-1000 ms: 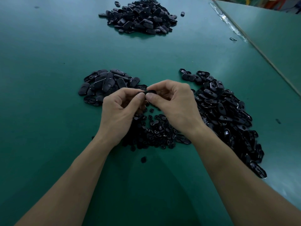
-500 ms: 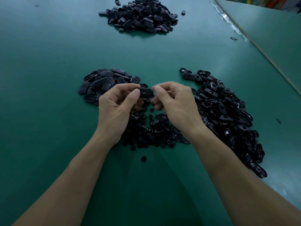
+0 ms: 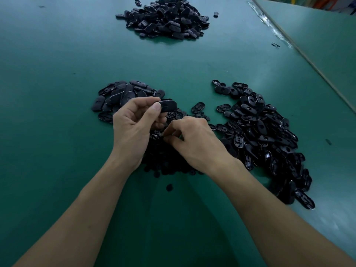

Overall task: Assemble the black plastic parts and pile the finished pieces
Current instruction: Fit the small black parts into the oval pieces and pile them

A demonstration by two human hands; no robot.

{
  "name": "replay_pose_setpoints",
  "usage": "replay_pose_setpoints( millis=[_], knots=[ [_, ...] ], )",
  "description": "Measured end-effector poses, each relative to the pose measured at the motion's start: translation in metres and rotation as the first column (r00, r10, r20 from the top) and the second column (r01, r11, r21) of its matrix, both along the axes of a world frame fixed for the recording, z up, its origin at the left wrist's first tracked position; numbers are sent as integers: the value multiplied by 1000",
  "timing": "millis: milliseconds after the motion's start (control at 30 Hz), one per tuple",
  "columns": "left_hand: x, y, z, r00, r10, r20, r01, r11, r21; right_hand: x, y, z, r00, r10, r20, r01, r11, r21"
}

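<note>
My left hand pinches a black oval plastic piece between thumb and fingers, just above the table. My right hand is lower, its fingertips curled down into a heap of small round black parts, pinching at one of them. A pile of oval covers lies behind my left hand. To the right spreads a large pile of open oval shells. Far back lies a big heap of black pieces.
The green table carries everything. One small round part lies alone near my forearms. A seam with tape runs along the right, next to a second green surface. A stray piece sits beside the far heap.
My hands have parted. The right hand let go of the oval piece and dropped to the small round parts. The left hand keeps the oval piece.
</note>
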State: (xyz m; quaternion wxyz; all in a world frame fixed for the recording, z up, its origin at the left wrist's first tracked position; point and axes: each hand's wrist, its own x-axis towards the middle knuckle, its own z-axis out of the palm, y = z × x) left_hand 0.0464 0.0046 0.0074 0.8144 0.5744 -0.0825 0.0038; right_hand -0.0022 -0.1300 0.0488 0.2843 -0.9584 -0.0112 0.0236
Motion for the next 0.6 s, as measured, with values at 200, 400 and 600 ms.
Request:
replay_pose_setpoints(
  millis=[200,400,600],
  knots=[
    [0,-1,2,1000,11,-9,-12,1000,-12,1,-3,-1,996,-32,78,27,997,71],
    [1,-1,-1,999,25,-23,-25,999,-25,3,-14,4,978,-161,136,126,964,235],
    [3,0,-4,999,28,-19,-29,1000,-11,6,-20,14,962,-190,197,123,943,310]
  ],
)
